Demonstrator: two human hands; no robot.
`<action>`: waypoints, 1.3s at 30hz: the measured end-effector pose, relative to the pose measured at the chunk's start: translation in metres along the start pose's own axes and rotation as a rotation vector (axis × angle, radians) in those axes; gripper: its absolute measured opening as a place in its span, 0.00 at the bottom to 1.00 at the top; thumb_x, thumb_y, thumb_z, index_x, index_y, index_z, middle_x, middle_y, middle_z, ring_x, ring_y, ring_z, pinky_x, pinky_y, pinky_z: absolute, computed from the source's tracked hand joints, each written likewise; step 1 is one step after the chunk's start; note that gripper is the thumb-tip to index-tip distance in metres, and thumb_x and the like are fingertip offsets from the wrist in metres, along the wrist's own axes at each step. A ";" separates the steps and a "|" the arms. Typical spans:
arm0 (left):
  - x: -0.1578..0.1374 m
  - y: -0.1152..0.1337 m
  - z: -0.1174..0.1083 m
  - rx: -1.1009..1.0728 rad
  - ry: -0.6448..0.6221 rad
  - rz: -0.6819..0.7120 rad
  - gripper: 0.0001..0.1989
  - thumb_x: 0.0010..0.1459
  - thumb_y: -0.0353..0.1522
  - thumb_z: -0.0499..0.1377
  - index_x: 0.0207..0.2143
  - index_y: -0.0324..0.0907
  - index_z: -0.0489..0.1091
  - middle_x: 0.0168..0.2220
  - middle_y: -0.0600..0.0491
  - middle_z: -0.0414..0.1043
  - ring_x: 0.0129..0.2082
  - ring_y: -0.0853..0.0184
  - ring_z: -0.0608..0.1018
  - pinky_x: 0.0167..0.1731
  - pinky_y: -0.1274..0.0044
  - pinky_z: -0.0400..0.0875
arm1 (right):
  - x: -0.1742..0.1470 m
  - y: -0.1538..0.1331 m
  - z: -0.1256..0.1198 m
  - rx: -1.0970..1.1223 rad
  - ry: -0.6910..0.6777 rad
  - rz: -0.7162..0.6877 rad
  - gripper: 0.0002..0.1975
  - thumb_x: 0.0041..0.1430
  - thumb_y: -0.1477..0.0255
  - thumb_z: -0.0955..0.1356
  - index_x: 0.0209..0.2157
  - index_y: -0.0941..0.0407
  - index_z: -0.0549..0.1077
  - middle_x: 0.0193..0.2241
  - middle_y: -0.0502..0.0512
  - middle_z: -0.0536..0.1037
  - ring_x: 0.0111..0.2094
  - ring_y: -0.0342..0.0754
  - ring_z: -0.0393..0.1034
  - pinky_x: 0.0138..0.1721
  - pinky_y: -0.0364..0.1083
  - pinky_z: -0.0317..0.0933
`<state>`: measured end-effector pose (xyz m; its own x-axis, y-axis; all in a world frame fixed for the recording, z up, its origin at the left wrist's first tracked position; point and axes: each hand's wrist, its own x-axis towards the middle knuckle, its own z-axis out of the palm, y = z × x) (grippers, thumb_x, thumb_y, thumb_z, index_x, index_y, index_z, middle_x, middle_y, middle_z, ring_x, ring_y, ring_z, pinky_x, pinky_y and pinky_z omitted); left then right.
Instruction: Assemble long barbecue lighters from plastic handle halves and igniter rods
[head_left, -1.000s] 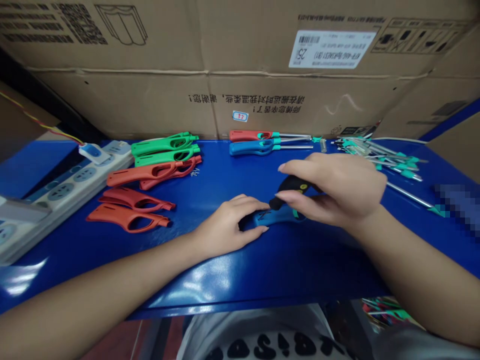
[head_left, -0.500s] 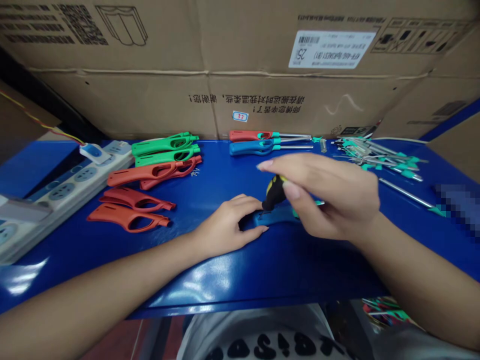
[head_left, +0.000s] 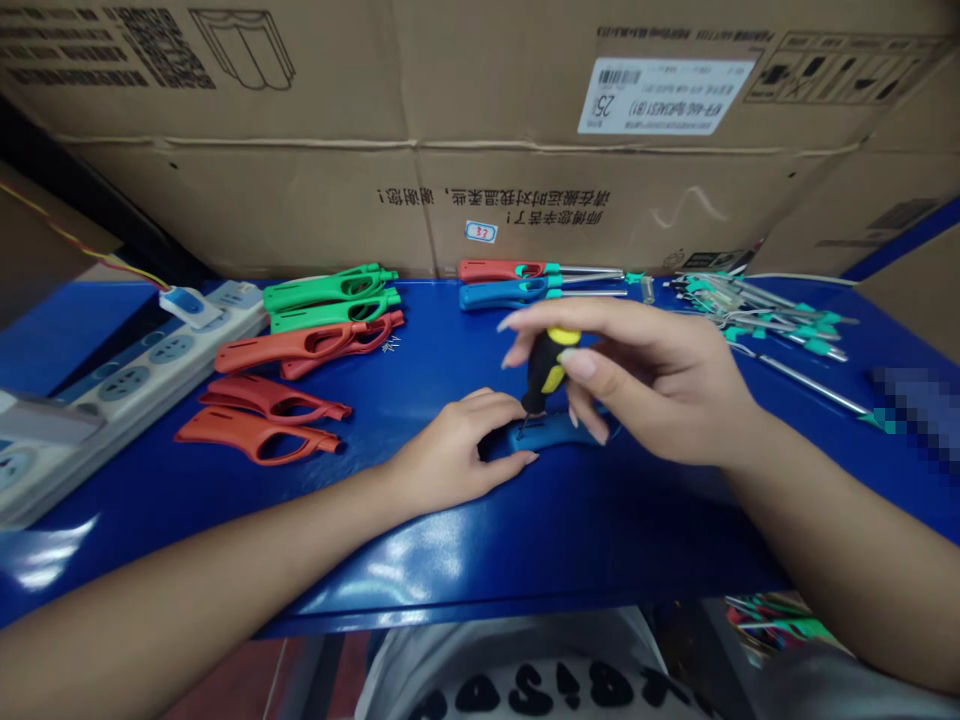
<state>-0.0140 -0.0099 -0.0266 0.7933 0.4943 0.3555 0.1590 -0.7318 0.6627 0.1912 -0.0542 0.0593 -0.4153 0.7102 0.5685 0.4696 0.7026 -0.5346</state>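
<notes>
On the blue table lies a blue lighter (head_left: 559,432), its handle end gripped between the thumb and fingers of my left hand (head_left: 461,445). My right hand (head_left: 645,375) has its thumb and fingers around a short black and yellow screwdriver (head_left: 547,368). The screwdriver stands nearly upright, its tip on the lighter's handle end close to my left fingers. My right hand covers the lighter's far end. Behind it, a finished-looking red lighter (head_left: 487,270) and a blue lighter (head_left: 491,295) with metal tubes lie side by side.
Green handle shells (head_left: 307,292), orange-red handle shells (head_left: 255,435) and tiny screws (head_left: 391,344) lie at left, beside a white power strip (head_left: 146,365). Metal tubes with teal parts (head_left: 780,315) are heaped at right. A cardboard sheet (head_left: 315,215) stands along the back.
My right hand's fingers have loosened and spread around the screwdriver, showing more of its handle. The screwdriver has become more upright. My left hand and the lighter have stayed put.
</notes>
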 end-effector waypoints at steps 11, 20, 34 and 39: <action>-0.001 -0.001 0.001 0.036 0.027 0.037 0.12 0.61 0.32 0.64 0.47 0.40 0.72 0.43 0.48 0.78 0.45 0.61 0.78 0.47 0.69 0.74 | -0.005 0.007 -0.001 -0.351 -0.042 -0.191 0.18 0.71 0.68 0.61 0.59 0.55 0.69 0.48 0.58 0.79 0.47 0.48 0.76 0.42 0.45 0.71; -0.003 0.002 0.005 0.082 0.046 0.024 0.05 0.61 0.30 0.63 0.40 0.42 0.73 0.40 0.50 0.78 0.44 0.60 0.79 0.45 0.69 0.74 | -0.001 -0.010 0.006 -0.134 -0.027 -0.125 0.12 0.68 0.76 0.64 0.51 0.55 0.73 0.45 0.54 0.80 0.46 0.45 0.75 0.48 0.46 0.70; -0.002 0.029 0.009 -0.001 0.073 -0.138 0.08 0.63 0.28 0.56 0.45 0.41 0.70 0.48 0.45 0.75 0.49 0.57 0.77 0.45 0.64 0.75 | -0.010 -0.043 0.022 -0.594 -0.054 -0.015 0.19 0.66 0.76 0.62 0.57 0.53 0.69 0.46 0.54 0.79 0.36 0.45 0.75 0.31 0.44 0.64; -0.004 0.030 0.013 0.027 0.056 -0.212 0.08 0.64 0.28 0.56 0.45 0.39 0.71 0.44 0.44 0.75 0.46 0.55 0.77 0.42 0.63 0.76 | -0.005 -0.046 0.027 -0.654 0.008 0.044 0.15 0.70 0.72 0.61 0.54 0.53 0.72 0.41 0.52 0.80 0.32 0.43 0.74 0.27 0.43 0.60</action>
<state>-0.0045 -0.0401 -0.0170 0.7069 0.6630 0.2466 0.3349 -0.6207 0.7089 0.1511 -0.0889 0.0643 -0.3801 0.7354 0.5610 0.8641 0.4987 -0.0683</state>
